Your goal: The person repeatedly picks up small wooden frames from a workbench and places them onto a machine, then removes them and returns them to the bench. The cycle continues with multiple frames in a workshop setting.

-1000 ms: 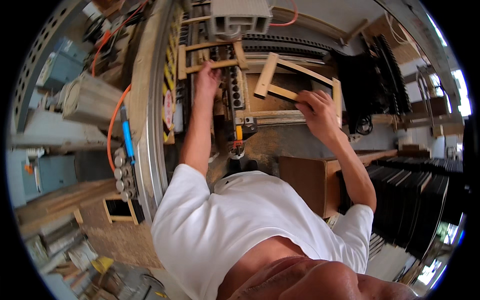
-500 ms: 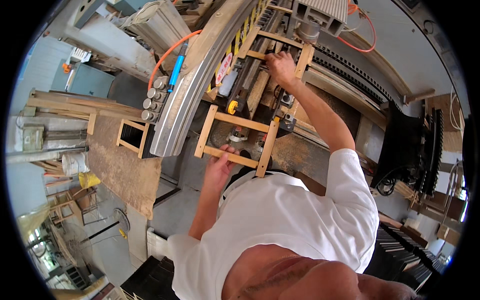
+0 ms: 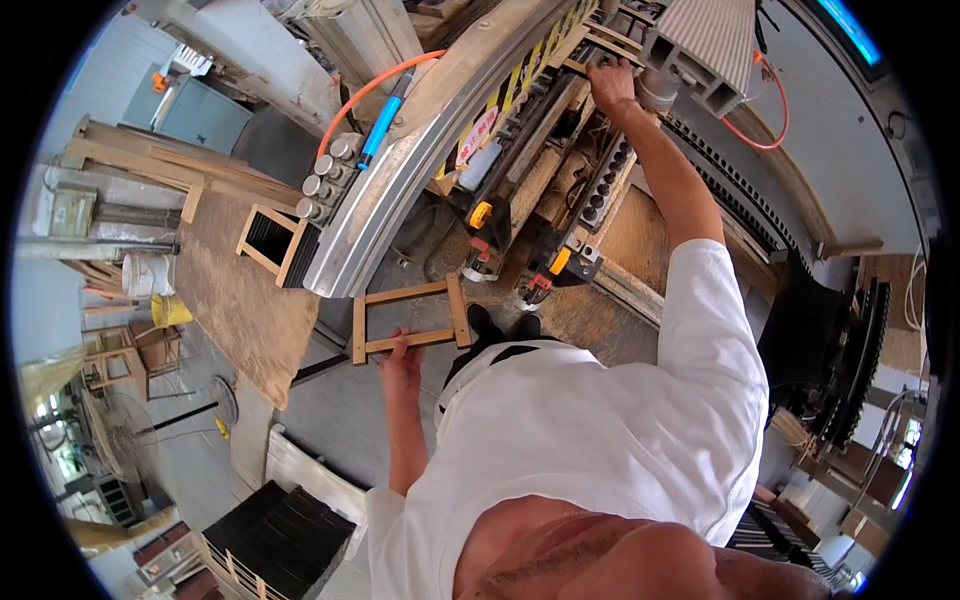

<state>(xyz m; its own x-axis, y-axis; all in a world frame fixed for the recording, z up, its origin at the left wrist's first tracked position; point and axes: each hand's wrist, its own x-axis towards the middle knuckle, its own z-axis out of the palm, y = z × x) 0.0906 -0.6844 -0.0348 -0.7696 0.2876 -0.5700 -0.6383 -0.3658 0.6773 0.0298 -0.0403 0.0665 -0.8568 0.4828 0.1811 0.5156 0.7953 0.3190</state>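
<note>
Wooden frame (image 3: 432, 339) shifted left; rectangular, apparently tan.

Woodworking shop, by every sign around me. I stand at a long machine (image 3: 600, 190) with a metal rail (image 3: 365, 240), a black-and-yellow striped strip (image 3: 512, 95) and an orange hose (image 3: 372, 84) alongside. Sawdust (image 3: 640, 230) coats its lower part. Off to my left: long boards (image 3: 150, 160), a rough brown worktop (image 3: 240, 280), a white bucket (image 3: 148, 275), a blue-grey cabinet (image 3: 205, 115). Bare grey floor (image 3: 345, 415). Plain wooden frame (image 3: 405, 292) in my left hand (image 3: 402, 380).
</note>
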